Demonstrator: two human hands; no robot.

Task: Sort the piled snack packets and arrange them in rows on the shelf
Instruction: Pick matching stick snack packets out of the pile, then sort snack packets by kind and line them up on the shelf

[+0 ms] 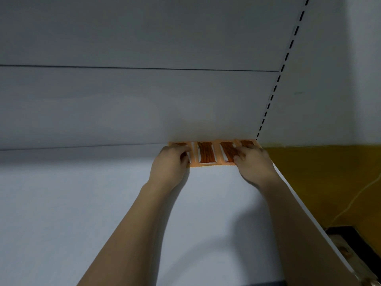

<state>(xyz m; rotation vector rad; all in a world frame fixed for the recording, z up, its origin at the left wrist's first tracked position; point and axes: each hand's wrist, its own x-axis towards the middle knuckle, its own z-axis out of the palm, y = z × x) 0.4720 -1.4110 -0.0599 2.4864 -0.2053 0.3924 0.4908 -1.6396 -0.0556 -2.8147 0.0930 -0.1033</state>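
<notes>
A row of orange snack packets (206, 154) lies flat at the very back of the white shelf (82, 203), right where the shelf meets the white back wall (123, 104). There look to be four packets side by side, each with a clear window that shows brown sticks inside. The far edges of the packets touch the back wall. The last packet on the right sits in the back right corner, close to the shelf's right edge.

The left hand (170, 164) rests on the packet at the left end of the row. Its fingers bend over the packet, and the thumb sits by the packet's right side. It seems to hold that packet, but the hand hides most of it. The right hand (254, 162) lies on the two packets at the right end. Its fingers are spread and bent a little, and they press down on the packets. The packet in the middle of the row has no hand on it.

There is a lot of bare white shelf to the left of the row and in front of it, around both arms.

A strip with dark slots (282, 71) runs up the wall from the back right corner. Past the shelf's right edge is a yellow floor (321, 178) with a thin pale cord (354, 199) on it. A dark box (350, 242) sits low on the right; what is in it is too blurry to tell.
</notes>
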